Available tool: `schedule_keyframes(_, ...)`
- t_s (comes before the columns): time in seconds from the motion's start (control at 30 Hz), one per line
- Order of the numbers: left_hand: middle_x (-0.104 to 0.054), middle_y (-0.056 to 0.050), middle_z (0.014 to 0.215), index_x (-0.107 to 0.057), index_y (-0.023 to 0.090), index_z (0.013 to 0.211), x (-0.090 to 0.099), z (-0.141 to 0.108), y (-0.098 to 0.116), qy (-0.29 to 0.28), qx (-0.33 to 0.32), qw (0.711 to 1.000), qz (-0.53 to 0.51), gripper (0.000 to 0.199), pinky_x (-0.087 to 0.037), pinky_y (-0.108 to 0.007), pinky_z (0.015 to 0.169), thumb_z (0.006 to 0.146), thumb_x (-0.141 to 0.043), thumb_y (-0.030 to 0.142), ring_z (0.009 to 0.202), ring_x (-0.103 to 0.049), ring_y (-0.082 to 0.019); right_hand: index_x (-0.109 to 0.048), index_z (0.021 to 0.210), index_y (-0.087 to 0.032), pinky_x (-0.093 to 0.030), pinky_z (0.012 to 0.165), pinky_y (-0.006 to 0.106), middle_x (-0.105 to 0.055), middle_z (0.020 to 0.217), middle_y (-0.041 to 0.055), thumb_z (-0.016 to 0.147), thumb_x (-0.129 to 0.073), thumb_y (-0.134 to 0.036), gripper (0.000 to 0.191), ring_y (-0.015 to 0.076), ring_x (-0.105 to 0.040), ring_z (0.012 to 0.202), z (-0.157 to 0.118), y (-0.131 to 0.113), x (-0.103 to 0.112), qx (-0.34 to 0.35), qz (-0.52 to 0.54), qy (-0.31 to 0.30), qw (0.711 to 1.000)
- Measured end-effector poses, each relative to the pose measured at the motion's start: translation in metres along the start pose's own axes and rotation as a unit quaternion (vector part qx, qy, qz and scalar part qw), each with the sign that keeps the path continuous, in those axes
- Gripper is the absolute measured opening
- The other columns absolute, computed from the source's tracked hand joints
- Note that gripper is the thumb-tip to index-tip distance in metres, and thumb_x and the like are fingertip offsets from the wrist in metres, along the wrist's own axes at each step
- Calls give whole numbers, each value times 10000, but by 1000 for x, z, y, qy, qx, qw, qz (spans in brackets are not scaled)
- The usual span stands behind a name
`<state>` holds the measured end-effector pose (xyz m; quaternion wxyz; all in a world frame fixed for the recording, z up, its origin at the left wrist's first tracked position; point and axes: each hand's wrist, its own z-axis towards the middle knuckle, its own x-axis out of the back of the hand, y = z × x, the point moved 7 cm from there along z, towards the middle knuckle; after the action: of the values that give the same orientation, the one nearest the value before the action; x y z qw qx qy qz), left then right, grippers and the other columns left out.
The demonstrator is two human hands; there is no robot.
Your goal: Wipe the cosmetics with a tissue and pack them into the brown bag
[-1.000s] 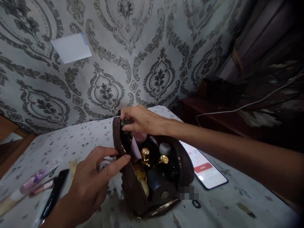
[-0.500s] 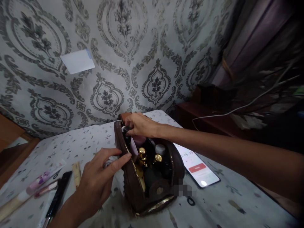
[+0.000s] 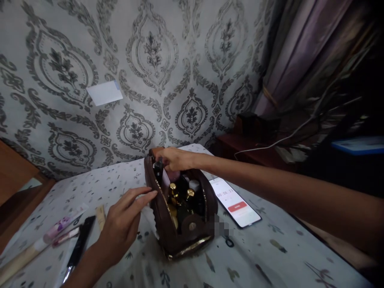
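Note:
A brown zip pouch [image 3: 168, 232] stands unzipped on the patterned table cover [image 3: 255, 256], packed with small bottles, two with gold caps [image 3: 173, 188]. My right hand [image 3: 175, 159] reaches over the pouch's far end, fingers closed around a dark small bottle [image 3: 158, 168] at the rim. My left hand [image 3: 123, 224] rests against the pouch's left wall, fingers spread and fingertips at the zip edge, holding nothing.
A phone [image 3: 235, 202] with a lit timer screen lies right of the pouch. Cosmetic tubes and a black pencil [image 3: 79, 246] lie at the left. A patterned wall with a white note [image 3: 104, 93] is behind. A dark wooden shelf and cable stand at the right.
The view has pulled back and tilted up. My right hand has pushed the dark bottle lower into the pouch's far end. My left hand stays at the pouch's side.

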<state>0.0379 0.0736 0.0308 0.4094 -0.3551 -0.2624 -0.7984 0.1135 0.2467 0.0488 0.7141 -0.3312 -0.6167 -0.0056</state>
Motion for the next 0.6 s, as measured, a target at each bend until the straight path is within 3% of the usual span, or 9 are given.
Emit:
schedule_keyframes(0.13, -628, -109, 1262, -551, 213, 1317, 2, -8, 0, -13, 17, 1000, -12, 507, -516, -262, 939, 903, -370, -16, 1171, -613, -169, -680, 1177, -111, -425, 635, 217, -731, 844, 24, 710, -524, 82, 529, 147, -641, 747, -8, -1, 1, -3, 5, -1, 1000)
schedule_keyframes(0.3, -626, -100, 1265, -547, 231, 1318, 4, -17, 1, -18, 28, 999, -14, 502, -506, -255, 951, 908, -370, 1, 1182, -611, -169, -690, 1148, -99, -405, 627, 214, -709, 769, 21, 751, -501, 54, 466, 135, -603, 692, -15, -1, 4, -7, -27, 35, 999)
schedule_keyframes(0.4, -625, -91, 1264, -545, 245, 1321, 5, -24, 0, -25, 35, 999, -12, 495, -496, -246, 957, 915, -376, 17, 1174, -612, -162, -691, 1146, -106, -386, 629, 219, -718, 829, 45, 783, -515, 27, 425, 141, -605, 731, -20, -4, 9, -15, -39, 56, 998)
schedule_keyframes(0.5, -647, -80, 1233, -570, 245, 1293, 11, -34, -3, -17, 51, 999, -9, 461, -505, -246, 944, 918, -393, 44, 1134, -636, -164, -711, 1072, -121, -391, 678, 236, -725, 884, 63, 847, -508, -33, 316, 154, -618, 785, -39, -13, 22, -1, -32, 138, 990)
schedule_keyframes(0.6, -703, -58, 1101, -649, 242, 1157, 15, -54, -11, -22, 74, 997, -5, 361, -540, -250, 867, 905, -439, 93, 1017, -685, -179, -699, 1048, -141, -406, 721, 241, -722, 894, 45, 914, -479, -91, 263, 140, -618, 787, -81, -24, 32, 33, 0, 252, 967)
